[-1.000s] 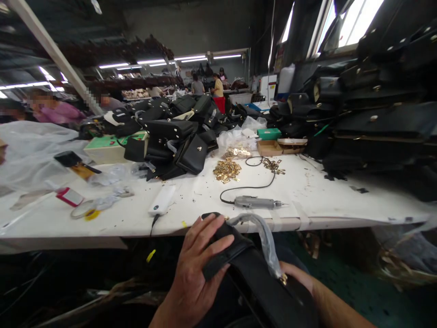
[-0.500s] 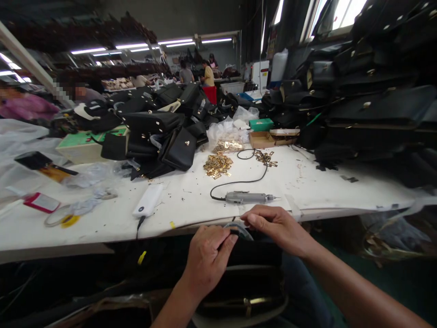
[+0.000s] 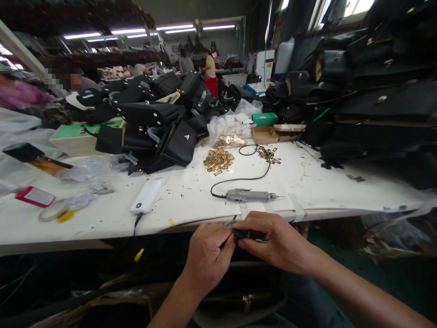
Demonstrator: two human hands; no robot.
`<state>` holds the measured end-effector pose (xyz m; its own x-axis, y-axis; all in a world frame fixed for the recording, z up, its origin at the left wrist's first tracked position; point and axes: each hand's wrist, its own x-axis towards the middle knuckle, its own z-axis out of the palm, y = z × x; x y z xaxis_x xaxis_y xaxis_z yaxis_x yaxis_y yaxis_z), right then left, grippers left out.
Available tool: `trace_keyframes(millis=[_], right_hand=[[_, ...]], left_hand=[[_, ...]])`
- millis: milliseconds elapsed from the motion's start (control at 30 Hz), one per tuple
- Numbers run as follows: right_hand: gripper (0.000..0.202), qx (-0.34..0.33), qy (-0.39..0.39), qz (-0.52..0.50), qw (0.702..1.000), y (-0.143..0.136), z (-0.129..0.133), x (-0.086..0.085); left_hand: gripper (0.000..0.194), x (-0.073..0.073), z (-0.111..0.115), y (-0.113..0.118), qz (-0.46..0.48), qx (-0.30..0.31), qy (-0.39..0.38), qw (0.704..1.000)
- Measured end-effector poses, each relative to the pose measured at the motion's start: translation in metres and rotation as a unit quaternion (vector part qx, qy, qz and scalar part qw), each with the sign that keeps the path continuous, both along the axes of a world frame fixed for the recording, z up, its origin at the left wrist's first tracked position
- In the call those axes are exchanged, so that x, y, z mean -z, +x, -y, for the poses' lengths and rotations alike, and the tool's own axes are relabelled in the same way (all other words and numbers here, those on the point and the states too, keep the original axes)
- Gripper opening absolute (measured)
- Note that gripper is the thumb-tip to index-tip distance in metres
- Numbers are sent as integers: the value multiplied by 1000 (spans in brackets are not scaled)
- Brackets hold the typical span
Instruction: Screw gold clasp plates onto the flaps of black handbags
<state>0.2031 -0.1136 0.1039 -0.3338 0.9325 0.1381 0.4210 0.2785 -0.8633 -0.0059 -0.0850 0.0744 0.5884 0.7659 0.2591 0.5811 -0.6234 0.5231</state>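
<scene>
A black bag (image 3: 254,284) with a gold clasp (image 3: 246,301) lies in my lap below the table edge. Over its top, my left hand (image 3: 209,248) is closed on a dark, curved strip that looks like the bag's handle (image 3: 241,233). My right hand (image 3: 273,237) pinches the same strip just beside the left fingertips. Much of the strip is hidden by my fingers. Beyond the hands, a grey electric screwdriver (image 3: 251,196) rests on the white table, its bit pointing right.
Gold metal fittings (image 3: 219,160) are heaped behind the screwdriver, with a smaller pile (image 3: 269,155) by its cord. A white power bank (image 3: 146,197) lies to the left. Black bags (image 3: 177,141) crowd the back, and more (image 3: 378,109) are stacked at right. Several people are farther off.
My right hand has lowered and closed on the strip, covering the clear film that showed between my hands. My left hand keeps its hold. The view has shifted slightly.
</scene>
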Motion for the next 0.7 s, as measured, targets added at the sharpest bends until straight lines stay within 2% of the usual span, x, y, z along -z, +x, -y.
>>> trace_keyframes(millis=[133,267,367,433,567,633,700], right_hand=[[29,-25,-57,-48,997,9,-2,-11],[32,-20,-70,-42,996,11,-5,-10],[21,15,-19,-1,1000,5,-4,-2],[20,37,37,41,998,1,-2,6],[15,41,135,117,983,-4,3,16],[17,41,151,112,981,-5,5,15],[19,52,133,53,988,-4,7,9]], left_hand=[[32,-1,-1,3,4,4,11,1000],[30,0,-2,4,0,5,18,1000],[25,2,-4,4,-7,2,9,1000],[24,4,-5,5,-12,-1,0,1000],[25,4,-5,5,-4,-1,-28,1000],[25,2,-5,6,8,4,-41,999],[26,0,-5,6,17,0,-42,999]])
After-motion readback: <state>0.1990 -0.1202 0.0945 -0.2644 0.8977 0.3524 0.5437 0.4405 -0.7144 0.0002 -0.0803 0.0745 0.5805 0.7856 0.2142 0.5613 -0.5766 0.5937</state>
